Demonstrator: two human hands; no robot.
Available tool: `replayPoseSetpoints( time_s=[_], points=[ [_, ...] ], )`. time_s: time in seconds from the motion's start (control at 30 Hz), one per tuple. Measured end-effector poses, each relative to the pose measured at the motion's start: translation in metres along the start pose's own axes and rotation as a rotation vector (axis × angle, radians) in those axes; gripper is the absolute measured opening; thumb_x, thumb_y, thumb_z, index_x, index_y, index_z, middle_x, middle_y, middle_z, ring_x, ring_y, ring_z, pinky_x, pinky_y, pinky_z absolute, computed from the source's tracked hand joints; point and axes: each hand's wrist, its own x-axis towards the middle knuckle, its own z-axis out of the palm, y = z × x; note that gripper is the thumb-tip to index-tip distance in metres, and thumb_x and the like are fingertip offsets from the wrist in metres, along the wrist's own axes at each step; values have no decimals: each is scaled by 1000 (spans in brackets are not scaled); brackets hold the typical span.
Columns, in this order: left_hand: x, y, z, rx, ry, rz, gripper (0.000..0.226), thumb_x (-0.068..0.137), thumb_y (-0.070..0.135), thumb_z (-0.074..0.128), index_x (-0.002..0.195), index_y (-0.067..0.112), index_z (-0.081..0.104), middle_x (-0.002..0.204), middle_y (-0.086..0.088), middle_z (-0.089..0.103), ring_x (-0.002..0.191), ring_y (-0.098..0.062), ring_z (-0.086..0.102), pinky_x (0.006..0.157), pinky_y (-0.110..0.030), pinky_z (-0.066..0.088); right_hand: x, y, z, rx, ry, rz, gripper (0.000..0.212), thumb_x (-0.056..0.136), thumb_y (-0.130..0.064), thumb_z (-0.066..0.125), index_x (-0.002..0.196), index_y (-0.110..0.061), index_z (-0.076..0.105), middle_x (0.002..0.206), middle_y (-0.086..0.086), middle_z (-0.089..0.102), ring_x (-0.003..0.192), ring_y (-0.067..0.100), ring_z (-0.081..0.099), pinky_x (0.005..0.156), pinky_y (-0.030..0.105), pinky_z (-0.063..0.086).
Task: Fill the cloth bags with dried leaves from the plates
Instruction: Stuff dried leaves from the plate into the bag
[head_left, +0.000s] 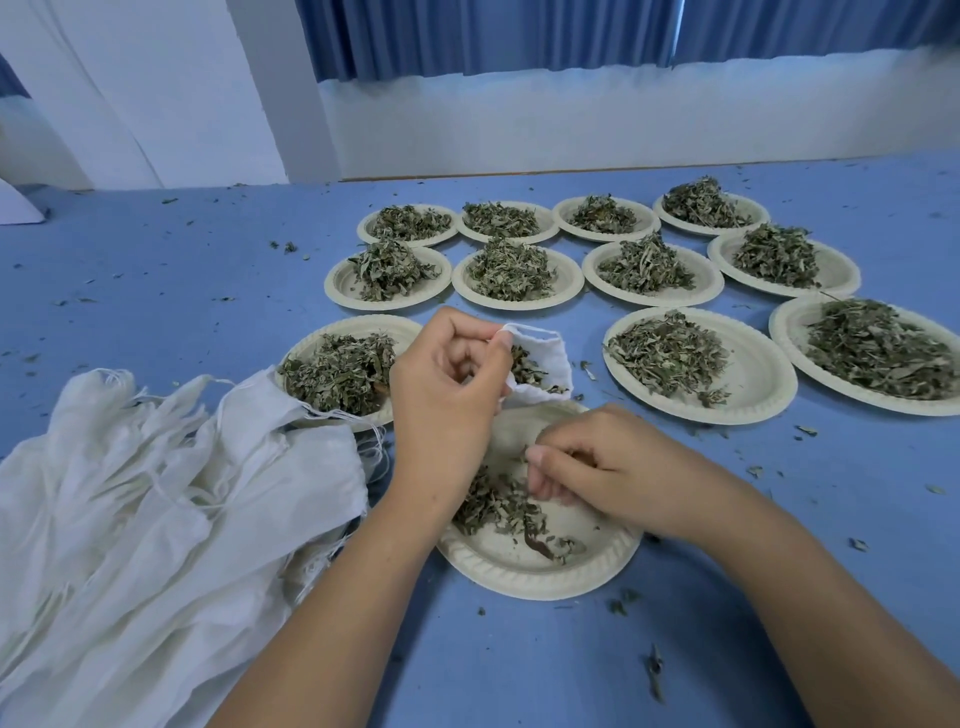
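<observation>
My left hand (447, 400) pinches the rim of a small white cloth bag (545, 358), holding its mouth open above the nearest paper plate (540, 571). Dried leaves show inside the bag. My right hand (602, 467) hovers low over that plate with its fingers curled around a pinch of dried leaves (498, 504). The plate is only partly covered with leaves, mostly on its left side.
A heap of empty white cloth bags (156, 499) with loose strings lies at the left, overlapping one full plate (343, 369). Several more plates piled with leaves (670, 358) spread across the blue surface beyond. Leaf crumbs are scattered around. A wall and blue curtains stand behind.
</observation>
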Motion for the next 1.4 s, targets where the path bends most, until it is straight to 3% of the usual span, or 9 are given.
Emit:
replayPoseSetpoints(
  time_s=[0.1,0.3,0.47,0.57,0.67,0.77,1.0,1.2,1.4],
  points=[
    [0,0,0,10,7,-6,20,91,8,64,78,22,60,54,8,55,48,-8,47,49,-27,44,2,4,-9,-61,157,-38,17,90,-19,62,75,-15,71,73,-6,68,65,11,62,68,33,52],
    [-1,0,-1,11,-2,-7,18,91,9,65,79,21,60,55,7,56,50,-8,48,51,-27,45,-4,4,-9,-26,-105,104,36,95,-31,56,63,-20,69,61,-7,68,53,1,60,55,14,46],
    [-1,1,-1,17,4,-2,19,91,8,65,79,22,60,55,7,56,49,-9,48,52,-26,44,5,11,-8,-148,137,39,7,86,-14,68,85,-21,66,79,-16,54,71,-5,52,63,10,37],
    [-1,1,0,20,-7,-6,20,91,7,64,79,22,60,54,7,56,49,-10,47,52,-30,44,5,15,-3,-328,87,63,36,84,-31,70,117,-26,57,98,-24,40,87,-15,40,75,5,30],
    [-1,2,1,27,-12,-3,20,91,6,64,79,22,60,54,7,55,49,-9,47,51,-34,43,6,11,10,-338,-21,41,50,84,-35,70,130,-29,51,124,-12,42,112,-4,34,94,11,25],
    [-1,1,0,22,-7,-6,21,91,7,64,78,22,59,54,7,55,49,-7,47,52,-32,44,10,5,14,-237,-40,-11,30,84,-19,72,113,-18,68,118,-3,53,88,-19,40,81,0,27],
    [-2,0,1,23,-8,-6,20,92,7,64,78,22,59,54,4,55,49,-9,48,50,-27,44,9,1,12,-78,113,8,14,80,0,71,85,-12,77,89,-1,69,65,1,53,71,10,42],
    [-1,2,0,33,4,-9,22,91,6,64,77,23,59,54,5,55,48,-9,46,50,-28,43,3,-6,9,364,285,116,26,78,6,70,75,-19,77,84,-2,73,73,33,69,75,50,56],
    [0,0,0,8,-9,-4,21,90,5,65,78,21,60,54,-1,54,48,-12,47,49,-20,42,0,-13,-6,734,357,-33,16,66,-1,76,76,-14,78,83,4,75,76,18,70,70,20,56]
  ],
)
